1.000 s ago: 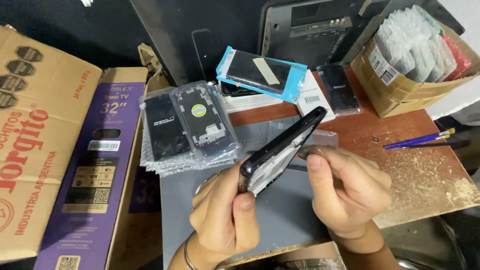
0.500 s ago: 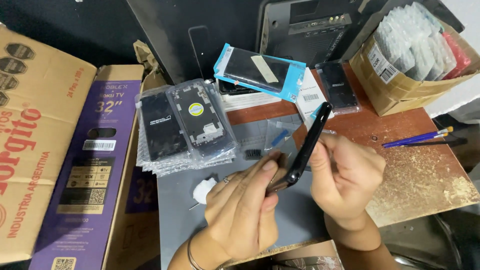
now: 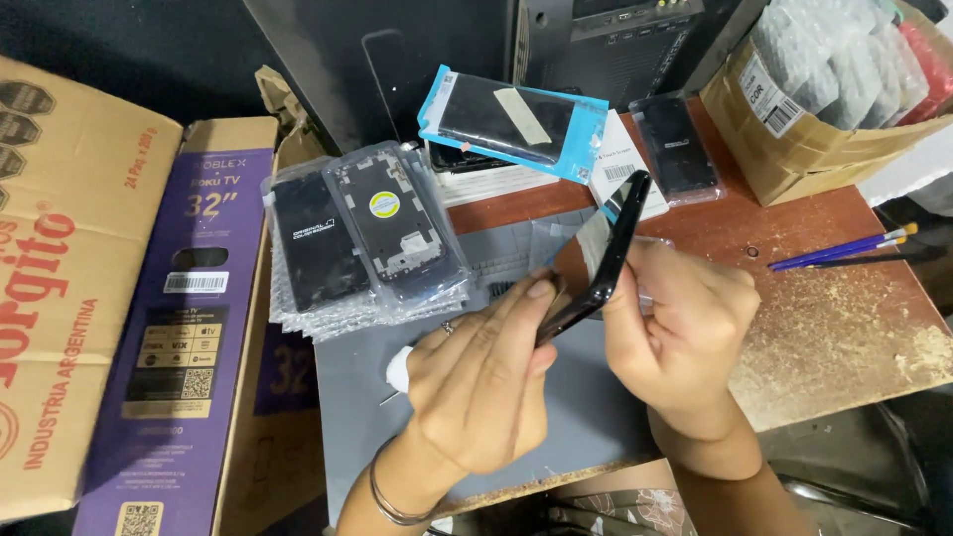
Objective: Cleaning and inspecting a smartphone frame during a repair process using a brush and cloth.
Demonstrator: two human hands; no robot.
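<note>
We have the black phone (image 3: 604, 260) up off the grey mat (image 3: 347, 397), tilted edge-on between both hands at the middle of the bench. Our left hand (image 3: 486, 382) pinches its near end with thumb and fingers; our right hand (image 3: 680, 333) closes around its right side, and a clear film (image 3: 571, 238) shows just beside the phone's far half, though we cannot tell whether it is stuck on or loose. Judging from that, the screen work looks under way, not finished. Left of us lies a stack of bagged screen parts (image 3: 362, 233); far off sit a blue-edged package (image 3: 511, 119) and a cardboard box (image 3: 794, 139). Brushes (image 3: 844, 248) rest at right.
</note>
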